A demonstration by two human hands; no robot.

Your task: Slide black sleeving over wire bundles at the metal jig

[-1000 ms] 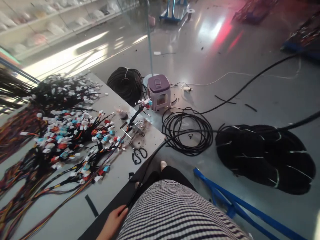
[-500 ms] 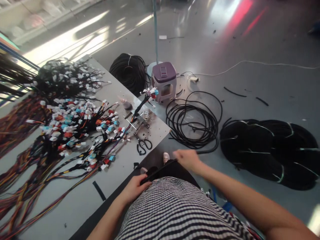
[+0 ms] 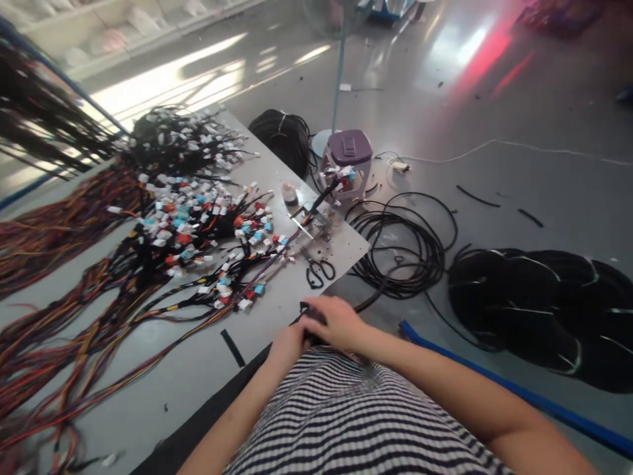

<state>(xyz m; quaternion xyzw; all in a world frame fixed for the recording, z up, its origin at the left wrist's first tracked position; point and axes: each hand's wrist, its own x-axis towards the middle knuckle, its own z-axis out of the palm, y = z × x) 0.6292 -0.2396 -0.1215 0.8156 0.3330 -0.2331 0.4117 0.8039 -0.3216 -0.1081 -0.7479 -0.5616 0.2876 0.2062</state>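
Left hand: the left hand (image 3: 287, 346) sits at the worktop's near edge, tucked under the right hand; its fingers are hidden, so its grip cannot be told.
Right hand: the right hand (image 3: 332, 320) lies over the left, fingers curled closed on the black cable (image 3: 368, 302).
Black cable: it passes through the hands just off the worktop's near edge, one short end poking out past the fingers, the other running across to a loose coil of black cable (image 3: 400, 251) on the floor.
Worktop: the worktop (image 3: 178, 359) is spread with colored wire harnesses (image 3: 198, 227) with white, red and blue connectors, and a strip of black tape (image 3: 232, 348) lies near its front edge.
Right corner of worktop: black-handled scissors (image 3: 319, 272) lie here, just beside scattered scraps.
Floor, right: large bundled black coils (image 3: 524, 310) lie well right of the hands, with a blue rod (image 3: 514, 398) in front.
Floor, beyond worktop: a purple stool (image 3: 346, 157) stands beside a further black coil (image 3: 281, 140).
Person: a striped top (image 3: 346, 412) fills the bottom of the view.
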